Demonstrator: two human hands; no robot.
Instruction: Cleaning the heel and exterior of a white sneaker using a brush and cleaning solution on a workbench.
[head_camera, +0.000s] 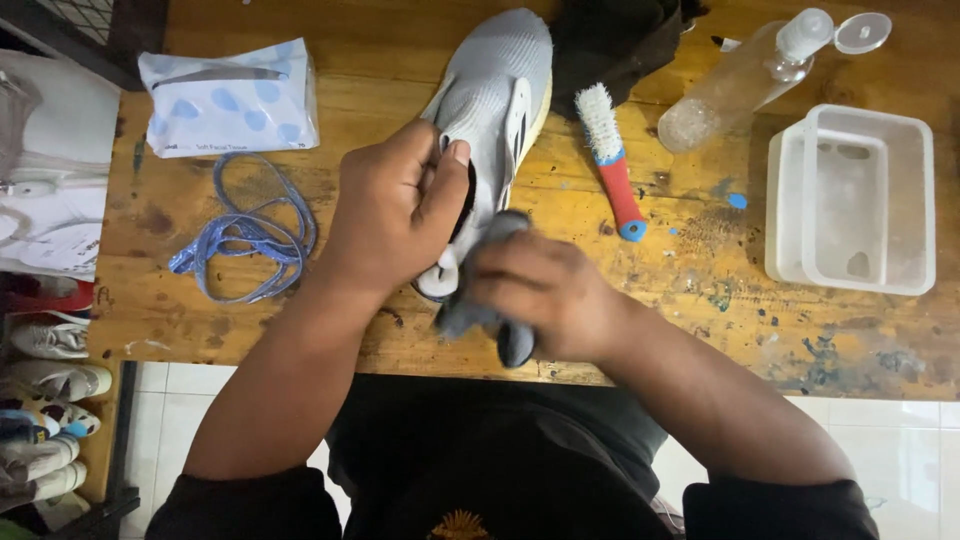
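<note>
From the head camera, a grey shoe (497, 100) lies on the wooden table (400, 60), toe pointing away from the person. The left hand (395, 205) is clamped on the shoe's heel opening, thumb laid over the collar. The right hand (545, 290) is closed around a grey cloth (478, 300), pressed against the shoe's heel just beside the left hand. A red-handled brush (612, 160) lies right of the shoe, blue laces (250, 235) to its left, below a tissue pack (228, 100). A clear bottle (745, 75) and plastic tub (850, 200) sit far right.
</note>
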